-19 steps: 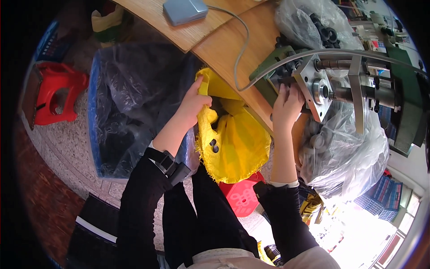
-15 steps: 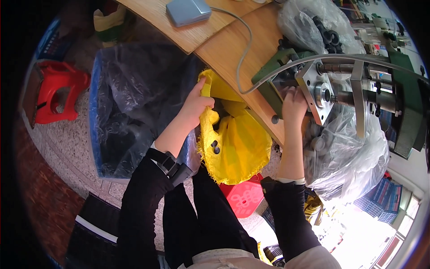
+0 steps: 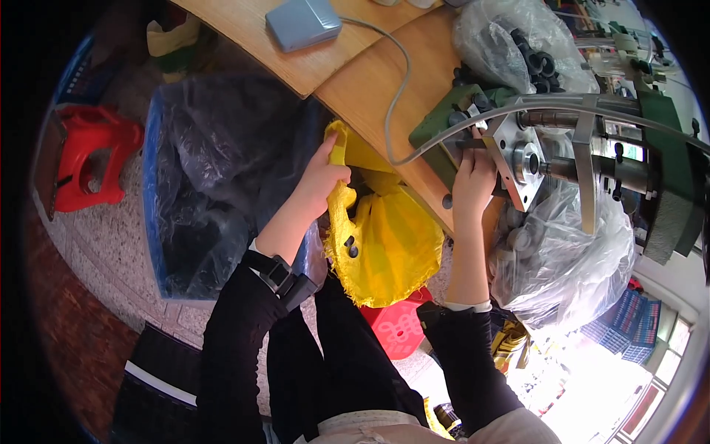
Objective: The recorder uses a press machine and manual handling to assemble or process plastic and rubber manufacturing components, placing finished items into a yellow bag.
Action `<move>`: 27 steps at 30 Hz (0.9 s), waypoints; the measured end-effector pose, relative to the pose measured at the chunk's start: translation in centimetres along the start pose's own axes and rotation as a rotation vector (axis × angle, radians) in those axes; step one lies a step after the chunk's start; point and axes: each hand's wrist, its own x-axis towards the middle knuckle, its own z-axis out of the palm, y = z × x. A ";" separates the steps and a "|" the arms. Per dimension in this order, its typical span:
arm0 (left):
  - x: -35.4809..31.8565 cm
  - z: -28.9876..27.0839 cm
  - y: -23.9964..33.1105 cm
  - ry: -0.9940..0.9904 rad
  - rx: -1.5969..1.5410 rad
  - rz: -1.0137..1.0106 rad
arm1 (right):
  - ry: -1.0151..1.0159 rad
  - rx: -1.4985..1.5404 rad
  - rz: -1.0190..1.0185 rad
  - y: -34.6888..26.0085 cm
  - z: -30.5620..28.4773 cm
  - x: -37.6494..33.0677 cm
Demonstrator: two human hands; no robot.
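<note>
A seated person's left hand gripped the upper edge of a yellow cloth bag, its fingers clenched on the fabric just below the rim of a wooden tabletop. The bag hung open between the knees, a small dark part lying on its frayed near side. The right hand reached up to a green bench machine, its fingers pressed against the metal beside a square steel flange plate; whether they grasped anything could not be told. A clear plastic bag of grey parts sagged under the machine, and another clear bag holding black rubber parts sat on the tabletop behind it. A grey foot pedal lay on the tabletop, its cable curving toward the machine. To the left, a blue crate lined with dark plastic stood on the floor, a red stool beyond it.
</note>
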 end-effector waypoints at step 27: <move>0.0 -0.1 0.0 -0.036 -0.024 0.016 | 0.010 -0.387 -0.108 -6.5 1.5 4.3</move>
